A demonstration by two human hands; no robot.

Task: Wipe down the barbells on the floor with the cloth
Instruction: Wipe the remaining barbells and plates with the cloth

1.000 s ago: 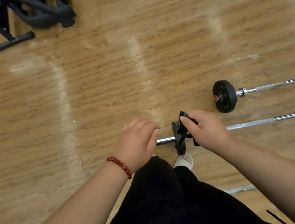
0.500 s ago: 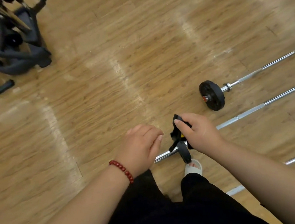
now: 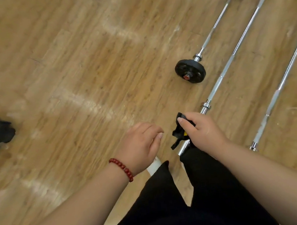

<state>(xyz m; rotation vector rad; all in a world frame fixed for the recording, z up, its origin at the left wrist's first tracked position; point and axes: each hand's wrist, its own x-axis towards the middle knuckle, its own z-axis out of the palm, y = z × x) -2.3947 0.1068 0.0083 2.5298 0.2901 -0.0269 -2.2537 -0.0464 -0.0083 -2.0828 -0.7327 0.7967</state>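
A black cloth (image 3: pixel 180 130) is gripped by the right hand (image 3: pixel 204 131) against the middle barbell (image 3: pixel 231 61), while the left hand (image 3: pixel 141 146) is loosely curled, empty.

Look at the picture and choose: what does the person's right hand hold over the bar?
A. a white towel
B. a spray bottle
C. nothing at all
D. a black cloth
D: the right hand grips a bunched black cloth at the near end of the middle barbell, while the left hand holds nothing that can be seen.
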